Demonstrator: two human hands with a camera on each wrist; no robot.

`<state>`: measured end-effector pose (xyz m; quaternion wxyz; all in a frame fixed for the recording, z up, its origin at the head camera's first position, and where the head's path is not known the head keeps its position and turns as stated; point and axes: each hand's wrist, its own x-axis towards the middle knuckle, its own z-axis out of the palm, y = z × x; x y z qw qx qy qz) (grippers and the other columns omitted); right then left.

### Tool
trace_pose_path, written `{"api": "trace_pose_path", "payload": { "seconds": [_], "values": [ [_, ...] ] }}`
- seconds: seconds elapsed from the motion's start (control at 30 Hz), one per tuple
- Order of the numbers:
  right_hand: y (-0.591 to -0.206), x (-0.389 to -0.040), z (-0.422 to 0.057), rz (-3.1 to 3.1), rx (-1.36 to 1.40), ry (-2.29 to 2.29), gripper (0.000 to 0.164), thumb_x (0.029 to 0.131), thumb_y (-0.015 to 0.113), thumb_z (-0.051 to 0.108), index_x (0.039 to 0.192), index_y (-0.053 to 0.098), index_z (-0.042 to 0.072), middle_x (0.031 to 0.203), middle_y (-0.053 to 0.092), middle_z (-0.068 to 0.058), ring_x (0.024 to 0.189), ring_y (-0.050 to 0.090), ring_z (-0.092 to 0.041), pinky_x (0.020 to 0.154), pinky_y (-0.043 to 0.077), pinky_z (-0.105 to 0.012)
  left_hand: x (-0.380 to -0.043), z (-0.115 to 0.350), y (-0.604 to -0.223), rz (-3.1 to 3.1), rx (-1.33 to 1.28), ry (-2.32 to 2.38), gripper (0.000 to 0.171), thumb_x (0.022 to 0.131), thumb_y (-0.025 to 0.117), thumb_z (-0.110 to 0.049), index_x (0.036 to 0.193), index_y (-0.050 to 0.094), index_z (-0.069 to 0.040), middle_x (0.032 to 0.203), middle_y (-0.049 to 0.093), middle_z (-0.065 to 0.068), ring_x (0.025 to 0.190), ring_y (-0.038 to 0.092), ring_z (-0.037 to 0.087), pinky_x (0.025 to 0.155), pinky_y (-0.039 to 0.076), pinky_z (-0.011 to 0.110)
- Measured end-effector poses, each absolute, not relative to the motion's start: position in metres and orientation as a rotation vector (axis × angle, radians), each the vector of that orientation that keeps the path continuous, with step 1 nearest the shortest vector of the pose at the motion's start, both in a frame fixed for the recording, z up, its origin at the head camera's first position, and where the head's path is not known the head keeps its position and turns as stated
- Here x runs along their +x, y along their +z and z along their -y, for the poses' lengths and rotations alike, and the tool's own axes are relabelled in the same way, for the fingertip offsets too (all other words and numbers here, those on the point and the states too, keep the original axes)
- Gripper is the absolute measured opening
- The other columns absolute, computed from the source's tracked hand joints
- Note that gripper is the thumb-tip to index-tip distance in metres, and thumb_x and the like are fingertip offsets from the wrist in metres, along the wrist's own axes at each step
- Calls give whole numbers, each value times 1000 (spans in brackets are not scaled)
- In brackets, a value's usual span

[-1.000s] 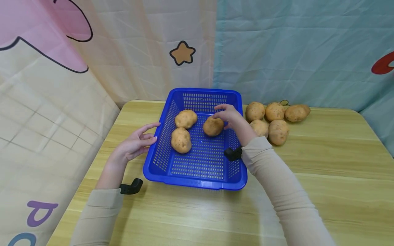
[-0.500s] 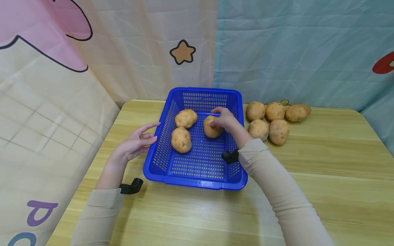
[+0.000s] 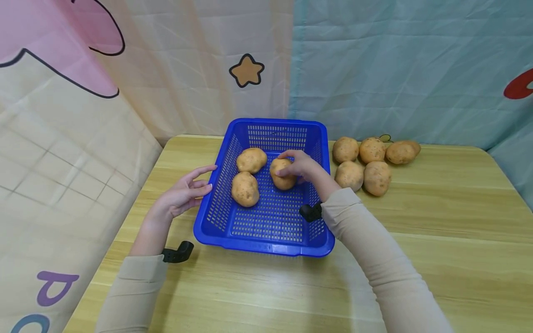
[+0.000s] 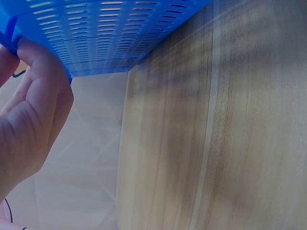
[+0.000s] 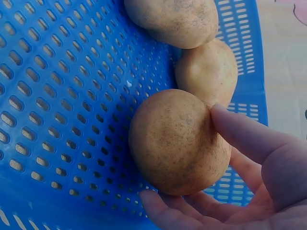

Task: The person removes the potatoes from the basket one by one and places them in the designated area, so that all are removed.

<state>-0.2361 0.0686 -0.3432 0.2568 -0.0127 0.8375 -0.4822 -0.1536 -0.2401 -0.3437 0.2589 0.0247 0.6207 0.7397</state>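
A blue perforated plastic basket point(image 3: 262, 248) stands on the table. My left hand point(image 3: 183, 192) holds its left rim, with fingers and thumb at the edge. Inside the basket, my right hand point(image 3: 304, 166) grips a round brown potato point(image 3: 281, 178). In the right wrist view, the thumb lies on one side of this potato and the other fingers curl under it. To its left two more potatoes lie against each other: a yellowish one point(image 3: 251, 160) behind and a larger speckled one point(image 3: 245, 189) in front.
Several potatoes point(image 3: 377, 178) lie in a cluster on the wooden table point(image 3: 441, 222), right of the basket. A printed curtain point(image 3: 374, 69) hangs behind the table and another cloth point(image 3: 75, 152) down its left side. Black camera mounts sit on both wrists.
My right hand has turned the potato inside the basket, closed its grip on it and moved it slightly left and toward me. My left hand has stayed at the rim.
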Motion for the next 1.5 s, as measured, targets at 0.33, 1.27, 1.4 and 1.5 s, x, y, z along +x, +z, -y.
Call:
{"api": "trace_pose_path", "payload": {
  "seconds": [0.33, 1.27, 1.4, 1.5],
  "values": [
    [-340, -235, -67, -2217, -49, -1345, 59, 79, 73, 2, 132, 49, 10, 141, 33, -15, 121, 43, -36, 87, 45, -58, -154, 240, -343, -1673, 64, 2011, 56, 95, 47, 1, 144, 25, -12, 97, 65, 9, 84, 66, 20, 71, 56, 32],
    [-339, -235, -67, -2165, -187, -1394, 60, 82, 70, 3, 135, 45, 12, 134, 40, -18, 115, 48, -36, 85, 49, -54, -155, 240, -341, -1671, 46, 2008, 58, 95, 48, 1, 146, 22, -11, 99, 66, 8, 85, 67, 21, 71, 56, 32],
    [-337, -234, -65, -2142, -177, -1427, 58, 83, 69, 3, 135, 45, 11, 134, 39, -20, 116, 47, -37, 86, 48, -55, -154, 240, -341, -1676, 47, 2003, 59, 95, 48, 1, 146, 21, -11, 98, 66, 9, 84, 67, 20, 71, 56, 32],
    [-335, -234, -64, -2116, -164, -1466, 56, 83, 69, 3, 134, 47, 12, 133, 40, -20, 117, 46, -37, 87, 47, -56, -154, 239, -341, -1680, 48, 1999, 60, 95, 49, 1, 146, 21, -11, 97, 65, 9, 83, 67, 20, 71, 56, 32]
  ]
}}
